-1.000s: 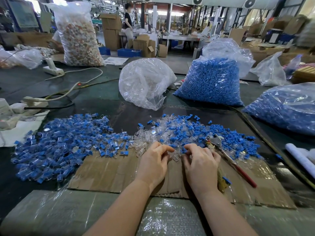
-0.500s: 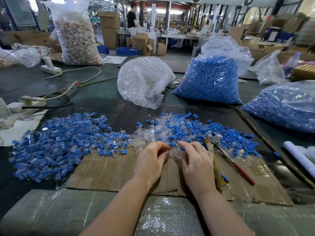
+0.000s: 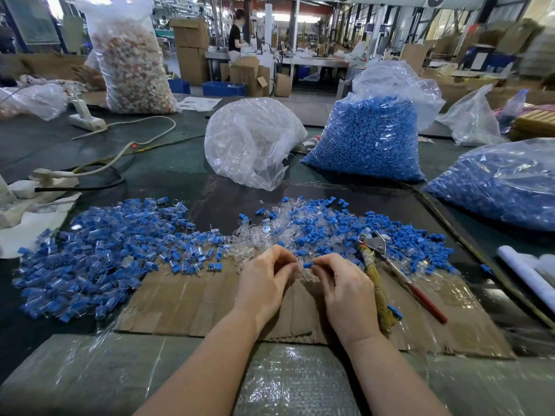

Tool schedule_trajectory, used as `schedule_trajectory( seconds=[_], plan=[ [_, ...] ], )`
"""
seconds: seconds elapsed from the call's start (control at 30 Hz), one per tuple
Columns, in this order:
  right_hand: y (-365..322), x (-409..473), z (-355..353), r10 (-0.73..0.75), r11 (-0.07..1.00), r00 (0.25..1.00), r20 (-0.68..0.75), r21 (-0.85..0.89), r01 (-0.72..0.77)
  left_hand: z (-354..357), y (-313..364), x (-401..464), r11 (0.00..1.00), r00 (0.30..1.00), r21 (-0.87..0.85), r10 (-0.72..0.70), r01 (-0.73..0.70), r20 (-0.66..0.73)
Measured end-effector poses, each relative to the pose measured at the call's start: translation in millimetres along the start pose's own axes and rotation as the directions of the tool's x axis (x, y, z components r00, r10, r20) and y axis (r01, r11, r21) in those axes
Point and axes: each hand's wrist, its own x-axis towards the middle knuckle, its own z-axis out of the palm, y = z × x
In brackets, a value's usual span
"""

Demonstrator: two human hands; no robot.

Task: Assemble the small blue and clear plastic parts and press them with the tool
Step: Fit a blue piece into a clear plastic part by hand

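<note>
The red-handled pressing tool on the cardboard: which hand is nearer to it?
The right. The right hand sits just beside the tool, pinching a blue piece at its fingertips. The left hand is farther off, on the other side of the right hand, holding a clear piece.

The dark tabletop (image 3: 168, 163) carries a cardboard sheet (image 3: 192, 301), a pile of assembled parts (image 3: 99, 250) at left, a pile of loose parts (image 3: 330, 229) at centre, pliers (image 3: 399, 271), a clear bag (image 3: 252, 142), two bags of blue parts (image 3: 369, 139) and a power strip (image 3: 87, 121).
</note>
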Motion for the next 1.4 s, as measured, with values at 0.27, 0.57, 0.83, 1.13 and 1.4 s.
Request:
schedule_trajectory(
  seconds=[0.27, 0.57, 0.83, 1.13, 1.4],
  plan=[
    [-6.9, 0.8, -0.6, -0.031, 0.995, 0.999, -0.018, -0.093, 0.029, -2.4, 8.0, -3.0, 0.980, 0.996, -0.194, -0.035, 0.049, 0.077],
    [-8.2, -0.4, -2.2, -0.065, 0.993, 0.996, 0.053, -0.090, 0.070, -4.9, 8.0, -2.0, 0.981, 0.995, -0.187, -0.024, 0.042, 0.100],
    [-9.7, 2.1, -8.0, -0.129, 0.992, 0.986, 0.110, 0.007, 0.129, -4.2, 5.9, -0.7, 0.986, 0.995, -0.160, -0.037, 0.051, 0.090],
    [-10.4, 3.2, -6.7, -0.127, 0.992, 0.987, 0.095, 0.023, 0.125, -5.0, 6.8, -0.5, 0.991, 0.996, -0.131, -0.016, 0.027, 0.089],
    [-10.3, 2.7, -6.5, -0.152, 0.988, 0.986, 0.074, 0.012, 0.151, -6.0, 6.8, -0.8, 0.997, 0.996, -0.080, -0.001, 0.008, 0.085]
  ],
)
